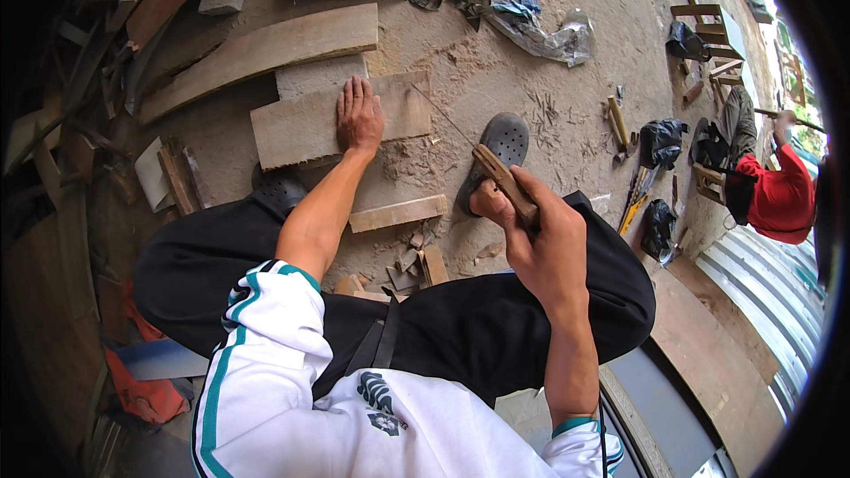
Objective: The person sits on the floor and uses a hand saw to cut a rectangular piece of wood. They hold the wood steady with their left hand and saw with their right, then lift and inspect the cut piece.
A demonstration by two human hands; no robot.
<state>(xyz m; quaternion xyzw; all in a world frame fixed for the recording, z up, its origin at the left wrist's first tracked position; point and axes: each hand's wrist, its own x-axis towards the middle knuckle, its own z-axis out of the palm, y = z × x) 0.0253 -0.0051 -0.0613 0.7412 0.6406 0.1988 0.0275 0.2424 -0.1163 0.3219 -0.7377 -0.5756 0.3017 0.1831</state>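
Note:
My left hand [360,119] lies flat on a pale wooden board [292,131], fingers stretched out and together, pressing on its top. The board rests across a grey block [320,76] that shows at its far side. My right hand [547,235] is wrapped round the wooden handle of a saw [506,179]. A thin dark line, seemingly its blade seen edge-on, runs from the handle toward the board's right end. A short wooden offcut [398,212] lies on the near side of the board, between my feet.
A long curved board [266,51] lies beyond. Scrap wood [62,142] piles up at left; small offcuts [432,264] lie near my lap. At right are a hammer [617,124], a yellow-handled saw [634,204] and black bags [662,142]. A person in red [784,195] sits farther right.

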